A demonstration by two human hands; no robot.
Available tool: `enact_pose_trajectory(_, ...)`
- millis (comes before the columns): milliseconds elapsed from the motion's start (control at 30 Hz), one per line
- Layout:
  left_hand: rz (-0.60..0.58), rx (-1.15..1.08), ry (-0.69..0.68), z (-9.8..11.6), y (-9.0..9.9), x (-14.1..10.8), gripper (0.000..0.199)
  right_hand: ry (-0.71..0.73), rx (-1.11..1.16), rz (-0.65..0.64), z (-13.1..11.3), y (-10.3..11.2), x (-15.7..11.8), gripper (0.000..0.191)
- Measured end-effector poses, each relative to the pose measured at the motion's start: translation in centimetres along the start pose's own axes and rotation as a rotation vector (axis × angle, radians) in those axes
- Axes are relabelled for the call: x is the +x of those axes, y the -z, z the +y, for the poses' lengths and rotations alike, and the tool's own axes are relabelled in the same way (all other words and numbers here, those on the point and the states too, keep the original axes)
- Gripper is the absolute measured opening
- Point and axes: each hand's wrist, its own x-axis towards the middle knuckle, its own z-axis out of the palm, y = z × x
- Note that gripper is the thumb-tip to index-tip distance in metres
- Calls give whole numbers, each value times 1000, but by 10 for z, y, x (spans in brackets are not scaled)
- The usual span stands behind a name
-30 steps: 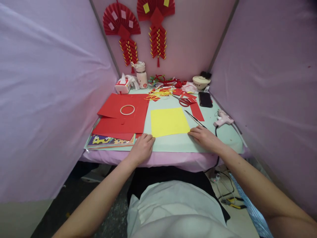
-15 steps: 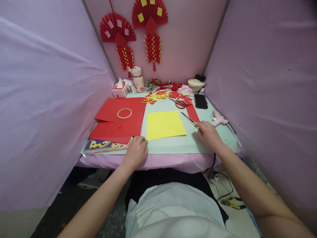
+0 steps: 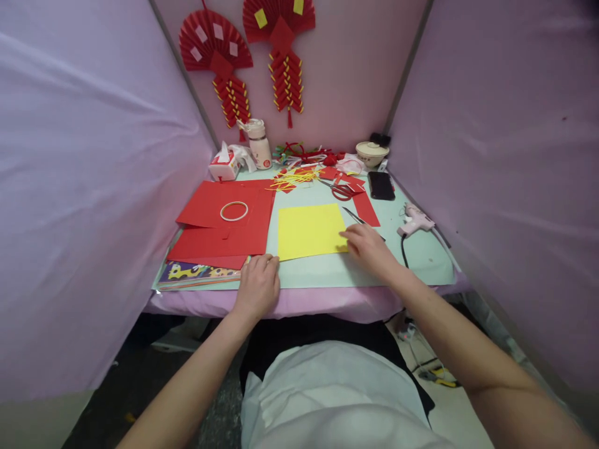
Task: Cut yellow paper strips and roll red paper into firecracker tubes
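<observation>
A square yellow sheet of paper [image 3: 309,231] lies flat in the middle of the table. At its near left corner, my left hand [image 3: 259,279] rests flat on the table edge, fingers stretched forward, beside stacked red sheets [image 3: 210,242]. My right hand [image 3: 369,249] reaches over the yellow sheet's right edge, fingers apart and slightly bent; whether they touch the paper I cannot tell. Just behind that hand lies a slim, pointed metal tool [image 3: 354,216], partly covered by the fingers. Red-handled scissors [image 3: 342,192] sit farther back.
A white ring [image 3: 234,211] lies on the red sheets. Yellow strips [image 3: 296,179], a red strip [image 3: 366,209], a phone [image 3: 381,186] and a lidded bowl [image 3: 372,154] stand toward the back. On the right is a glue gun [image 3: 415,220] with its cord. A bottle [image 3: 259,146] and tissue box [image 3: 224,167] stand back left.
My right hand has let go of the pointed metal tool, leaving it on the table, and moved left to the yellow sheet's edge. The left hand stays put. The view has tilted slightly down.
</observation>
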Motion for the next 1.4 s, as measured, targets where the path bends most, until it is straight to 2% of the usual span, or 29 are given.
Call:
enact_pose_trajectory(67,21,-49,6,14,-3,9,34,103,38,-53,-25,-3,-9,32)
enact_pose_trajectory(200,-140,-154,-123,45,-15,29,36,89,12,-110,-59,-13,-17,32)
enact_pose_trajectory(333,-253,-135,-102,59,-25,37,35,47,-2,-129,-64,-19,-17,33)
enact_pose_trajectory(600,-268,-63,-102,55,-22,35,31,8,-76,-131,-66,-19,-16,25)
enact_pose_trajectory(700,-233,-35,-55,44,-18,24,31,-27,-117,-113,-60,-14,-21,22)
enact_pose_trajectory(900,-129,17,39,15,-9,-1,31,-64,-178,-40,-32,-9,-43,27)
enact_pose_trajectory(1100,-99,30,69,9,-6,-6,31,-111,-204,-11,-20,-7,-57,30)
enact_pose_trajectory(1200,-51,11,109,12,-5,-3,35,-164,-180,45,-6,0,-48,31)
enact_pose_trajectory(1300,23,-46,94,23,-5,10,39,-287,-191,92,18,5,-26,33)
enact_pose_trajectory(1367,9,-132,1,37,-7,28,37,-399,-215,32,35,3,-6,33)
enact_pose_trajectory(1400,-34,-184,-59,45,-10,38,36,-434,-209,-27,42,0,3,33)
